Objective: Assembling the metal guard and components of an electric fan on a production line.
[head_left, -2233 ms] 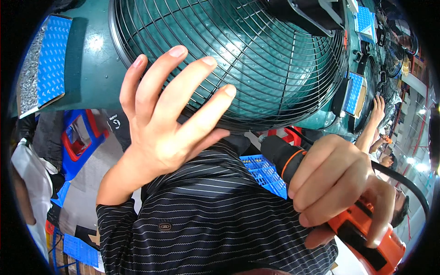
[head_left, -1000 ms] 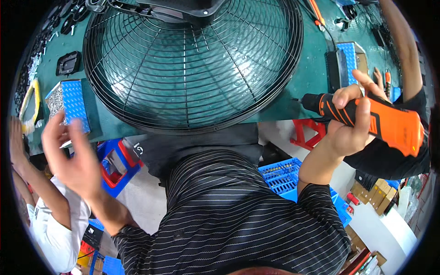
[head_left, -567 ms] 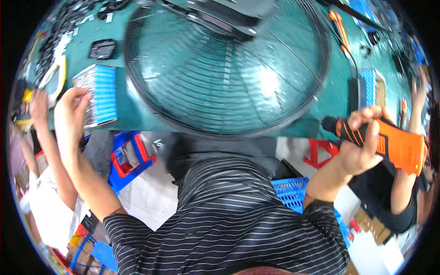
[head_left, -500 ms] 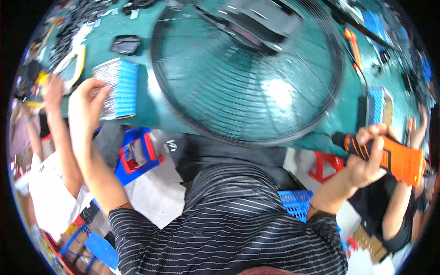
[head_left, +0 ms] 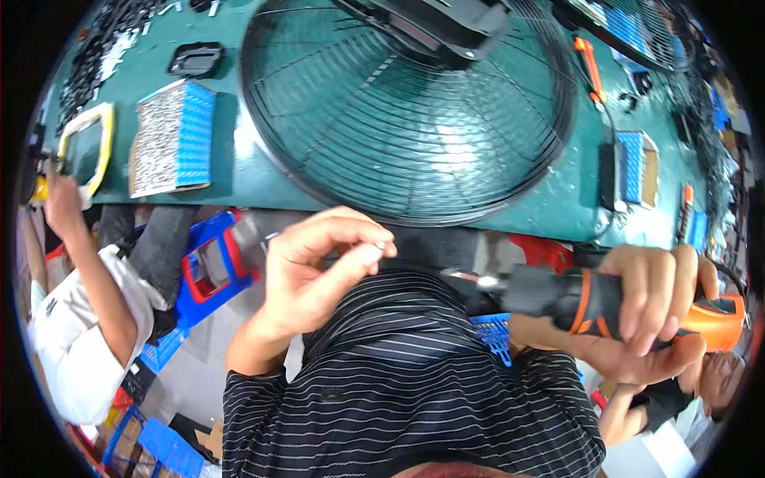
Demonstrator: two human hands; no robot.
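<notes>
Pinching a screw [head_left: 373, 253], left hand [head_left: 315, 271]; right hand [head_left: 649, 307] gripping screwdriver [head_left: 586, 301].

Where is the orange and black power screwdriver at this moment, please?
In the head view, the power screwdriver sits low on the right, gripped by the right hand, its tip pointing left toward the left hand, below the fan guard.

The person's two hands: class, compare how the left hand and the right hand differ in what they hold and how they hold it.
The left hand pinches a small pale part between thumb and fingertips; the right hand wraps fully around the orange-and-black power screwdriver. The left hand's grip is light and on fingertips only; the right hand's is a closed fist. Both are bare and raised above the black striped shirt, below the round wire fan guard.
</notes>
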